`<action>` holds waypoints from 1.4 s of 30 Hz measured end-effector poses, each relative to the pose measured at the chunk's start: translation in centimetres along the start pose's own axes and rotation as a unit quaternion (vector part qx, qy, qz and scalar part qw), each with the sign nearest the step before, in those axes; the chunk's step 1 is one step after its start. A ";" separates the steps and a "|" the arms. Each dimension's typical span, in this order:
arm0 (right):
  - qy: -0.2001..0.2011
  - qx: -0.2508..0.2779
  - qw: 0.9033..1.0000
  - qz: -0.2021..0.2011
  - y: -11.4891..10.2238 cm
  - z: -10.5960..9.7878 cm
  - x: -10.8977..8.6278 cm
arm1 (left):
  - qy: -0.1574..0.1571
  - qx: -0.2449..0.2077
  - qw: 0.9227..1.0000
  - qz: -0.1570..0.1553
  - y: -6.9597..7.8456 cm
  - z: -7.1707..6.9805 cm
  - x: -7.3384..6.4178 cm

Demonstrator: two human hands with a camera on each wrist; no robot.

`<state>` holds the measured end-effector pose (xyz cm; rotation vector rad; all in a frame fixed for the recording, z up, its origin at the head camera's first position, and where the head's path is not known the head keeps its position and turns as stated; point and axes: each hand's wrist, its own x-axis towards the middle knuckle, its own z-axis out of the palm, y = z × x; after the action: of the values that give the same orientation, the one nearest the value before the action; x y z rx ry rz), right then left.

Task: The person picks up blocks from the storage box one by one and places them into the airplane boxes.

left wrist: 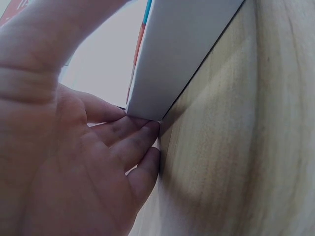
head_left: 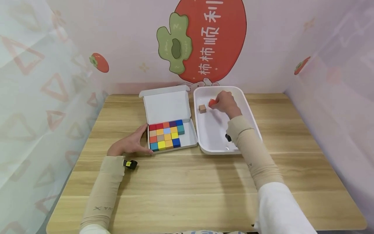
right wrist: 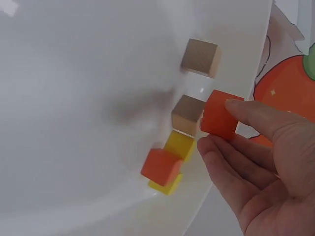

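Note:
Between its thumb and fingers, my right hand (head_left: pixel 226 102) pinches a red-orange cube (right wrist: pixel 222 115) above the far part of a white plastic tub (head_left: pixel 205 149). Close by in the tub lie two plain wooden cubes, one of them (right wrist: pixel 201 56) apart from the group, plus an orange cube (right wrist: pixel 161 167) and two yellow cubes. My left hand (head_left: pixel 130 143) rests at the left side of a white cardboard box (head_left: pixel 191 138), spread out, thumb at its near corner and fingertips touching its far corner. Coloured cubes (head_left: pixel 167 130) sit in rows inside the box.
The box's lid (head_left: pixel 166 105) stands raised at the back, leaning toward the wall. The tub is right beside the box. Both are on a wooden table (head_left: pixel 187 191), with printed walls behind and on both sides.

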<state>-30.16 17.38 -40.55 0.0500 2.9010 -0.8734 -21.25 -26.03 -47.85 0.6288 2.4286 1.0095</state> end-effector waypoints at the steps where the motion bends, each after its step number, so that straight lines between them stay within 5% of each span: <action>1: 0.001 -0.005 1.000 -0.007 -0.2 -0.3 -0.3 | -0.001 0.000 1.000 0.002 0.0 0.0 0.0; 21: -0.030 -0.021 0.989 -0.142 -3.8 -3.8 -7.7 | -0.001 0.019 1.000 -0.002 -0.1 -0.1 0.0; 35: -0.093 0.002 0.976 -0.196 -4.3 -1.4 -10.1 | -0.002 0.025 1.000 -0.017 0.1 -0.1 0.2; 42: -0.141 0.003 0.956 -0.257 -5.2 1.0 -10.2 | -0.006 0.024 0.999 -0.023 0.1 -0.2 0.2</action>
<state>-20.27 12.50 -37.34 -0.7928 2.6667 -0.8644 -21.54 -25.98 -47.72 0.5896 2.4513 0.9288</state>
